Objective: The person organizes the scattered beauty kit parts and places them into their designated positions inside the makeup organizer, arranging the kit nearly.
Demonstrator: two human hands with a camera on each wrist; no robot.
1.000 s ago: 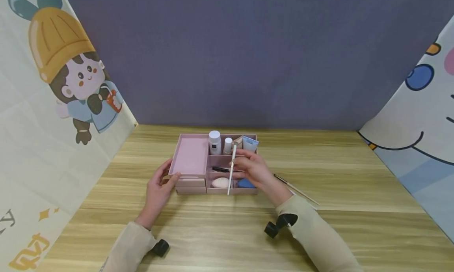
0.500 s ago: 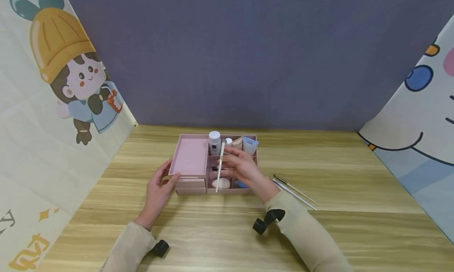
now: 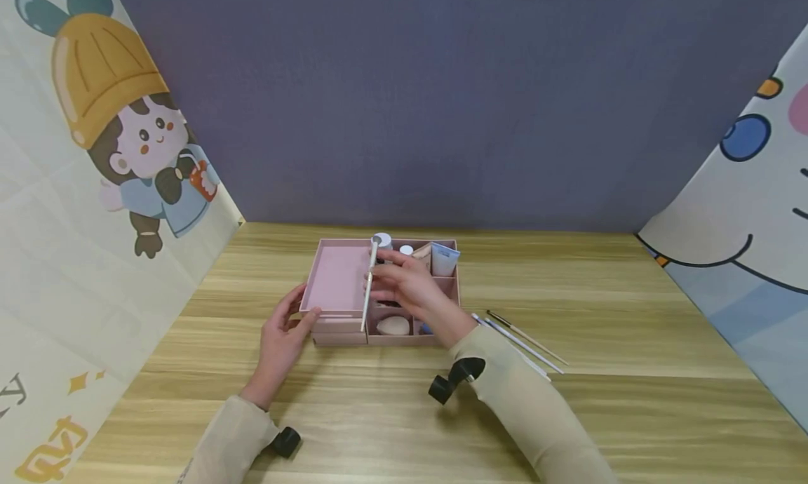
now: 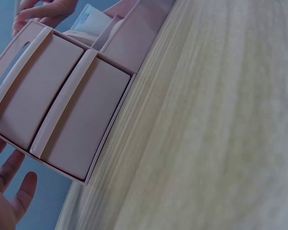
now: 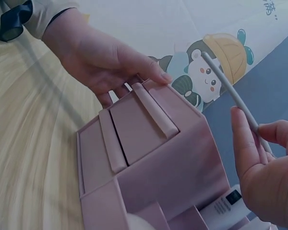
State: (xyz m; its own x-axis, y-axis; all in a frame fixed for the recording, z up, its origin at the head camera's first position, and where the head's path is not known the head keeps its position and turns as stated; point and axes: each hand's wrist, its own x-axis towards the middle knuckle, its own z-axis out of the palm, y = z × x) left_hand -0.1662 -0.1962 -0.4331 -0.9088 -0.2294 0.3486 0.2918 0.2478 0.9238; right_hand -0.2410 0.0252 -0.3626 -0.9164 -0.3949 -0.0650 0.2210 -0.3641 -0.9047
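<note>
A pink makeup organizer (image 3: pixel 337 277) stands on the wooden table. My left hand (image 3: pixel 284 333) grips its front left corner, thumb on the top edge and fingers along the side. Between the thumb and fingers of my right hand (image 3: pixel 410 284) I pinch a slim makeup brush (image 3: pixel 368 291), bristles upward, held above the organizer where the flat tray meets the open compartments. The right wrist view shows the brush handle (image 5: pixel 235 93) tilted over the box. Part of the compartments lies hidden under the right hand.
The compartments hold a white bottle (image 5: pixel 225 208), a pale blue tube (image 3: pixel 445 259) and a pale egg-shaped sponge (image 3: pixel 394 325). Two pale brushes (image 3: pixel 520 345) and a dark-tipped brush (image 3: pixel 530 338) lie on the table right of the box. Two drawers (image 4: pixel 81 110) face the front.
My right hand has carried the brush leftward, from over the right compartments to the tray's right edge. More of the pale brushes on the table shows. My left hand has stayed in place.
</note>
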